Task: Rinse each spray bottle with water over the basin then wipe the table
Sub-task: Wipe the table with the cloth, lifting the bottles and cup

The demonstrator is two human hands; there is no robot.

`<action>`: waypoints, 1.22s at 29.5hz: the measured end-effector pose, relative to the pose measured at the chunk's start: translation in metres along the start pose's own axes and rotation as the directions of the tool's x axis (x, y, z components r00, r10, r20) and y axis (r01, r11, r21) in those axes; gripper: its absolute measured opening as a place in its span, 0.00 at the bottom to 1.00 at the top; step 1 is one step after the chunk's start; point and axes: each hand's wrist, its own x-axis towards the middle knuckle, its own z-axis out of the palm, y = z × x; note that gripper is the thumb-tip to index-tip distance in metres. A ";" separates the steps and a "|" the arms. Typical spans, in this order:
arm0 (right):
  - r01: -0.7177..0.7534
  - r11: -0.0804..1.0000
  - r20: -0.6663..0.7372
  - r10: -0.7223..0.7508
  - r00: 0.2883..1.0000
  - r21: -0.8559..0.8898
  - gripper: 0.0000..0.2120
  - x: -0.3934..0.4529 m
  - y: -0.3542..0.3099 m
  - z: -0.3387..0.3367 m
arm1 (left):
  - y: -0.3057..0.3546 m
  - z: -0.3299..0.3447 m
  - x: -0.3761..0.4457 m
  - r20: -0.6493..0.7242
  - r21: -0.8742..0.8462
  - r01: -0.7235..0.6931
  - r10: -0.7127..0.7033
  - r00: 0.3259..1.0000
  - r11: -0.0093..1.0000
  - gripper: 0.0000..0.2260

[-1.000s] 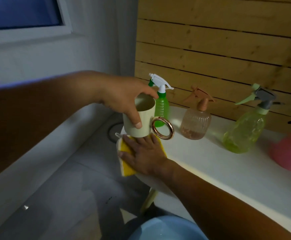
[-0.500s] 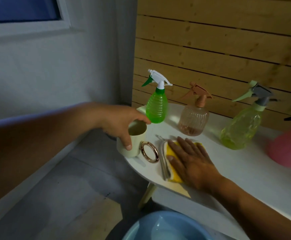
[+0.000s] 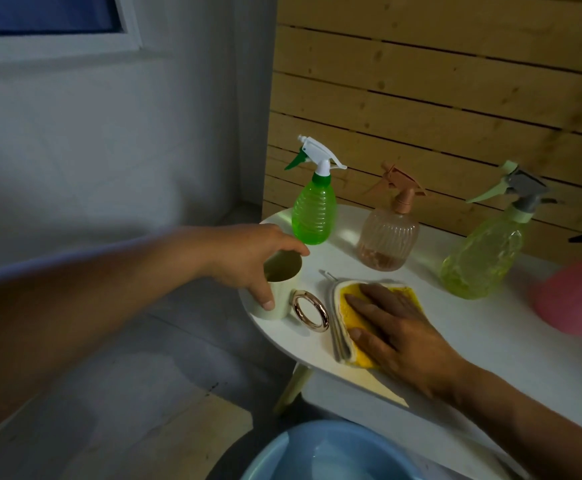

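- Desk (image 3: 490, 344): white, smooth, rounded end at frame centre, one pale leg visible beneath; set against a slatted wood wall.
- Cloth (image 3: 343, 327): yellow face with pale folded layers at its left edge, lying flat at centre frame, long axis running toward the upper right.
- Right hand (image 3: 391, 327): flat on the cloth, fingers spread, palm pressing down; judged the wiping hand, with bare desk open to its right.
- Left hand (image 3: 248, 261): clamped over the rim of the cup (image 3: 279, 292), just left of the cloth.
- Cup: pale cream, matte, upright near the desk's left edge, with a shiny copper ring handle (image 3: 310, 311).
- Green spray bottle (image 3: 313, 209): ribbed translucent plastic, white trigger, upper centre.
- Pink spray bottle (image 3: 388, 237): fluted, clear-rose, right of the green.
- Yellow-green spray bottle (image 3: 483, 251): textured, grey trigger, far right.
- Basin (image 3: 331, 455): light blue plastic, bottom centre, below the desk edge.
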 end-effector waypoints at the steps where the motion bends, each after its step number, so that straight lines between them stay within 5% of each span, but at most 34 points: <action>1: 0.024 1.000 0.032 -0.023 0.999 -0.013 0.38 0.003 0.002 -0.001 | 0.000 0.000 0.000 -0.006 0.007 -0.003 0.004 1.000 1.000 0.45; 10: 0.199 0.980 0.076 -0.200 0.977 0.019 0.36 0.068 -0.004 0.002 | -0.003 0.000 0.002 -0.012 -0.006 -0.043 0.043 0.999 0.999 0.44; 17: 0.110 0.992 0.060 -0.114 0.992 0.055 0.34 0.099 -0.021 0.012 | -0.012 0.006 0.005 -0.037 -0.004 -0.047 0.047 0.998 0.999 0.46; 21: 0.094 0.993 0.021 -0.095 0.995 0.078 0.32 0.103 -0.019 0.014 | -0.009 0.003 0.005 -0.013 -0.051 -0.025 0.024 1.000 0.998 0.57; 23: 0.111 0.988 -0.006 -0.111 0.994 0.109 0.28 0.101 -0.018 0.012 | -0.001 -0.005 0.008 -0.083 -0.185 -0.009 -0.006 0.997 0.983 0.59; 25: 0.158 0.975 -0.065 -0.150 0.987 0.157 0.23 0.096 -0.015 0.010 | 0.004 -0.016 0.019 -0.271 -0.341 -0.055 -0.042 0.962 0.938 0.51; 27: 0.202 0.964 -0.056 -0.196 0.979 0.172 0.23 0.090 -0.013 0.004 | 0.005 -0.030 0.033 -0.537 -0.289 -0.141 -0.038 0.843 0.947 0.40; 29: 0.211 0.968 0.044 -0.219 0.975 0.139 0.27 0.089 -0.004 -0.002 | 0.006 -0.050 0.058 -0.630 -0.099 -0.159 0.062 0.774 0.982 0.38; 33: 0.240 0.969 0.128 -0.247 0.961 0.064 0.38 0.095 0.004 -0.005 | 0.007 -0.096 0.108 -0.493 0.170 -0.093 0.167 0.854 0.981 0.38; 36: 0.257 0.963 0.085 -0.263 0.961 0.074 0.31 0.100 0.001 -0.005 | 0.002 -0.116 0.132 -0.272 0.183 -0.058 0.107 0.956 0.981 0.25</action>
